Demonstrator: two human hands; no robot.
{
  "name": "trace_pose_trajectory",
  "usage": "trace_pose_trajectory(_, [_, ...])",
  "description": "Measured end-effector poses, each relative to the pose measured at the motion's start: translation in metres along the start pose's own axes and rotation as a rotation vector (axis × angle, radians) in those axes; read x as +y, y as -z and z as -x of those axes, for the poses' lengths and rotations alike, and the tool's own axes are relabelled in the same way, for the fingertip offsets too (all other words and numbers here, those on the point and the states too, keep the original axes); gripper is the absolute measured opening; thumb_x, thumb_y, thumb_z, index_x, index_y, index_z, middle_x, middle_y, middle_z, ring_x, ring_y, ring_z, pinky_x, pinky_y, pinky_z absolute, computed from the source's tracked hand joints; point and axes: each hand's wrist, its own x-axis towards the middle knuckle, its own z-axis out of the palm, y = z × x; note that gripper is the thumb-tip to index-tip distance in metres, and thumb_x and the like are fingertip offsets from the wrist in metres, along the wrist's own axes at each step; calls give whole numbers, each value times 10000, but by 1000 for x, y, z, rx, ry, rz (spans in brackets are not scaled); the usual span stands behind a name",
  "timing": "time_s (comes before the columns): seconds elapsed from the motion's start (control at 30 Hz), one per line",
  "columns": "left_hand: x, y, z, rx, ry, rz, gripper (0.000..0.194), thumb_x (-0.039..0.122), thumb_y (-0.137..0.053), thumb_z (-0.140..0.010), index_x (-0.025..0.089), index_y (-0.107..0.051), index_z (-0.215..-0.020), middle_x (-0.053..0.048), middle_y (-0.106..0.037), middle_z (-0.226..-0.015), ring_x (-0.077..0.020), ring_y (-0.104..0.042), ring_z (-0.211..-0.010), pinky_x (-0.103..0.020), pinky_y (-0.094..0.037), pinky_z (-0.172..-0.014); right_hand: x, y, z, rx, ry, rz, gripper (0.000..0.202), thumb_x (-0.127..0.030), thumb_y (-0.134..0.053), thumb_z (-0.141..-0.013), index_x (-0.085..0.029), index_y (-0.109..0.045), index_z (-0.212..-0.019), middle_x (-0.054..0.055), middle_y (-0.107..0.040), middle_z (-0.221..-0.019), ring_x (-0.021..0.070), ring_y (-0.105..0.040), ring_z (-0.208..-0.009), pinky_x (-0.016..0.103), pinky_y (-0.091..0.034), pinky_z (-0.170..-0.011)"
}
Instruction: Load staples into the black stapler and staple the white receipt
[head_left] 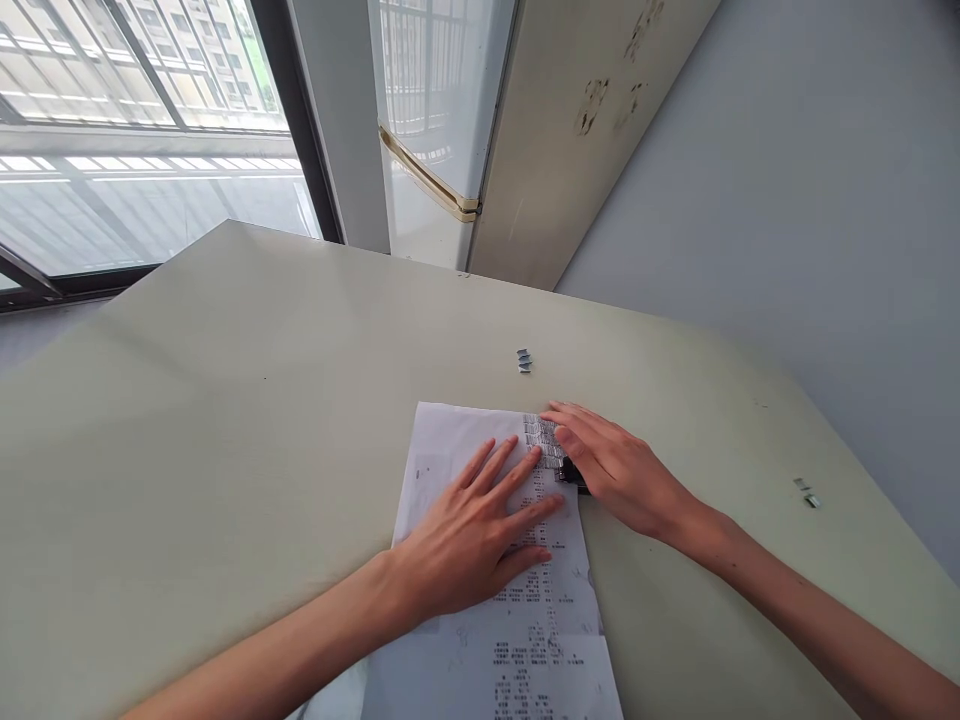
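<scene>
A printed sheet of paper (555,640) lies on the pale table (225,430), reaching past the bottom of the view. My left hand (476,535) rests flat on the sheet with its fingers spread. At the sheet's upper right corner are rows of small staple-like metal strips (534,432). A black stapler-like object (571,474) sits at the right edge of the sheet, mostly hidden under my right hand (619,465). The fingers of that hand lie over the corner and the object; what they grip beneath cannot be made out.
Several small metallic pieces (524,361) lie beyond the sheet's top edge. More small pieces (810,498) are at the far right of the table. Behind the table stand a fridge-like cabinet (427,90), a window (150,130) and a wall (810,200).
</scene>
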Motion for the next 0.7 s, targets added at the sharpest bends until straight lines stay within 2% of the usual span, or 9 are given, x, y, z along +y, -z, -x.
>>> trace_pose_trajectory(0.13, [0,-1,0,-5,-2,1,500,502,-531,-1075,294,-557,-1528,-93,-228,-1755,-373,-159,-1622,-625,-234,-1315,-2,-1,-1,16,4,8,521,-593,-334,-1092,-370,-634,-1454,8,-535,-1619,335,-410,-1556,629,-348,-1263])
trace_pose_trajectory(0.47, [0,-5,1,26,-7,-9,496,490,-551,-1071,302,-549,-1530,-70,-198,-1768,-368,-160,-1623,-616,-229,-1317,-13,1,-1,-20,-17,177,570,-554,-267,-1107,-306,-603,-1494,18,-508,-1641,298,-409,-1562,579,-396,-1253])
trace_pose_trajectory(0.7, [1,-5,1,49,-4,3,492,472,-578,-1062,295,-561,-1521,-79,-242,-1758,-366,-191,-1620,-600,-238,-1318,-12,-2,-3,-31,-11,253,567,-492,-248,-1114,-280,-595,-1510,21,-481,-1658,282,-400,-1568,579,-395,-1256])
